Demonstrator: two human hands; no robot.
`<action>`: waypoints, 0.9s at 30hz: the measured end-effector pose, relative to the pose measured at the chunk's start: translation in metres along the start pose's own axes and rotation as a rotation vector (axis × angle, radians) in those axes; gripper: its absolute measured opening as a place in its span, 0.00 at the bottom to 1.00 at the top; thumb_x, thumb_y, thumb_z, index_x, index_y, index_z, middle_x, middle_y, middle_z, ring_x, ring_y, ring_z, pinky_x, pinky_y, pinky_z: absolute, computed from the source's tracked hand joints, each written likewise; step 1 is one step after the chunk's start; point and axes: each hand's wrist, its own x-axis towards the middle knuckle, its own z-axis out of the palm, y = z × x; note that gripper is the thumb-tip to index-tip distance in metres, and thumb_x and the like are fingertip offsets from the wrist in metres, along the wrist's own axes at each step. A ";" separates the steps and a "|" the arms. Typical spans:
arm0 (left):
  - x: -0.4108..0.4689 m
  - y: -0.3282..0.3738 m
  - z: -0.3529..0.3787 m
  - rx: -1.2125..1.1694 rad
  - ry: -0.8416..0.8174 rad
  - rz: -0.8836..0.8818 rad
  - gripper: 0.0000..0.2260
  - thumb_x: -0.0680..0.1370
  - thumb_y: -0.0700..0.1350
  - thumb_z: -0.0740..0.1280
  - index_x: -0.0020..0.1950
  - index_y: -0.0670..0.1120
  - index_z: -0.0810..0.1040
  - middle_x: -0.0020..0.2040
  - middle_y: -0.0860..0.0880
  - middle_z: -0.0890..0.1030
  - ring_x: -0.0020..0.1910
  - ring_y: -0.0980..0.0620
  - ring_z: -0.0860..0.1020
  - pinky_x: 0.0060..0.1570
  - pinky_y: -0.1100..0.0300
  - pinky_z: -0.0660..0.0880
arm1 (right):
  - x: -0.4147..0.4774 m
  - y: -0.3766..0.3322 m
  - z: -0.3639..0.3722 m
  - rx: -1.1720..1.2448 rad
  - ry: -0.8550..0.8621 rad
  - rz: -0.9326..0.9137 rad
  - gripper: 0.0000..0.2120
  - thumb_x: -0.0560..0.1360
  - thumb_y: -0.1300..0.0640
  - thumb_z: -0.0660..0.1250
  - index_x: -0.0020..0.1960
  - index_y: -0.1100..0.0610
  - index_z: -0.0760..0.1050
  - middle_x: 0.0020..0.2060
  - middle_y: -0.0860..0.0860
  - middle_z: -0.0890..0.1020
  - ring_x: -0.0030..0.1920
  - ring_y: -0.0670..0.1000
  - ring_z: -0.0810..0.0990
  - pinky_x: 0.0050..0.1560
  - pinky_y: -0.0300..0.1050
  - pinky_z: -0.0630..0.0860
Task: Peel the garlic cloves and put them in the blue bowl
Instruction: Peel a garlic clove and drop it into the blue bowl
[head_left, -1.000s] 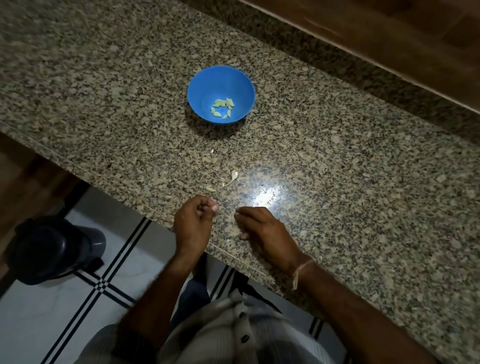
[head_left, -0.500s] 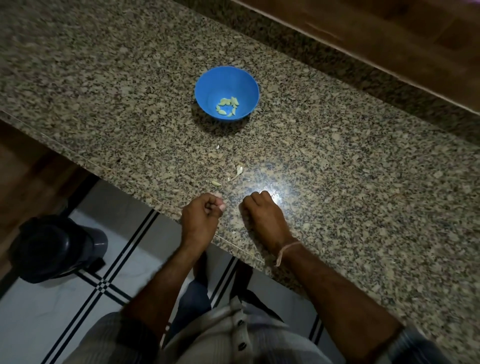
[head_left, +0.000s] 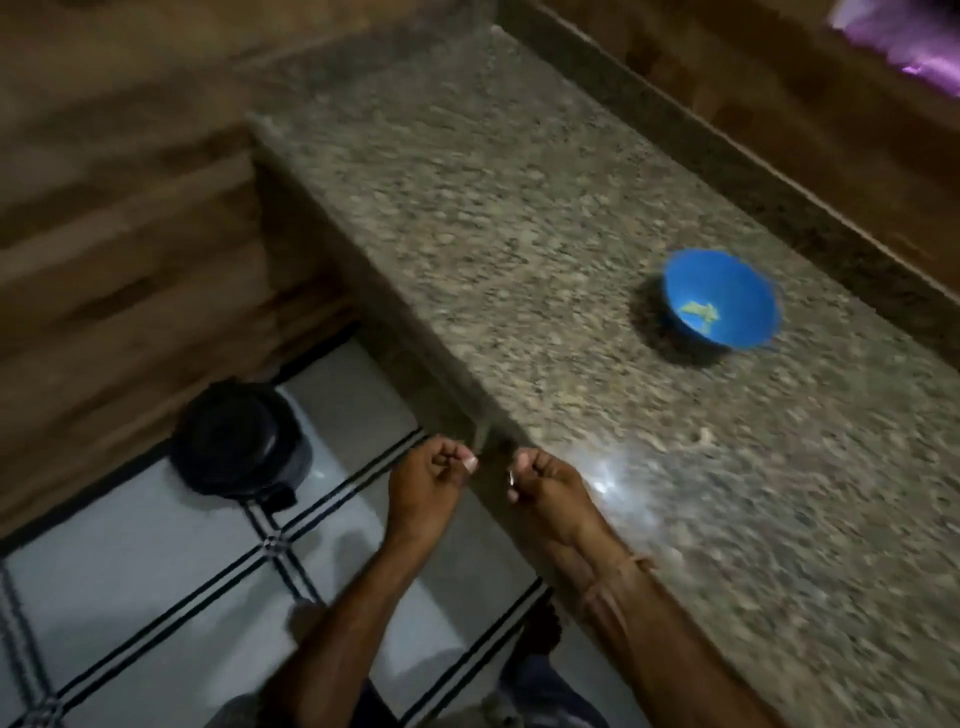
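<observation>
1. Blurring heavily all over, smearing the speckle of the counter (head_left: 519, 234) and cutting off a purple patch (head_left: 904, 47) at the top right corner.
2. Curling the left grip (head_left: 434, 480) shut, thumb pressed to fingers; impossible to tell whether holding anything.
3. Curling the right grip (head_left: 545, 480) likewise, showing a pale glint at the fingertips (head_left: 511, 475), nail or clove, impossible to tell.
4. Hovering close together but apart at the counter's near edge, the left grip out over the tiled floor (head_left: 130, 571), near a black bin (head_left: 239, 441).
5. Leaving open counter beyond the grips, bounded by wood panelling (head_left: 104, 234) on the left.
6. Sitting well apart from both grips, farther back and to the right: the blue bowl (head_left: 748, 291), upright, holding pale garlic cloves (head_left: 701, 312); lying between, a pale scrap (head_left: 704, 436).
</observation>
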 end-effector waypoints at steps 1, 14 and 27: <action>0.004 -0.014 -0.033 -0.019 0.043 -0.021 0.09 0.76 0.40 0.76 0.40 0.52 0.82 0.38 0.54 0.85 0.37 0.62 0.81 0.43 0.59 0.77 | 0.005 0.009 0.038 -0.006 -0.036 0.023 0.19 0.84 0.69 0.60 0.37 0.56 0.75 0.29 0.53 0.73 0.28 0.47 0.70 0.32 0.38 0.69; 0.063 -0.152 -0.351 -0.036 0.410 -0.263 0.09 0.77 0.40 0.75 0.42 0.52 0.82 0.41 0.53 0.85 0.43 0.54 0.83 0.46 0.60 0.77 | 0.075 0.121 0.363 -0.071 -0.246 0.269 0.16 0.84 0.70 0.58 0.38 0.60 0.71 0.31 0.56 0.72 0.29 0.48 0.72 0.30 0.38 0.74; 0.187 -0.283 -0.420 -0.235 0.452 -0.655 0.09 0.79 0.43 0.73 0.39 0.51 0.82 0.39 0.47 0.86 0.42 0.44 0.84 0.50 0.47 0.82 | 0.232 0.208 0.460 -0.205 -0.109 0.489 0.23 0.82 0.74 0.58 0.33 0.59 0.78 0.31 0.54 0.75 0.29 0.47 0.76 0.30 0.37 0.76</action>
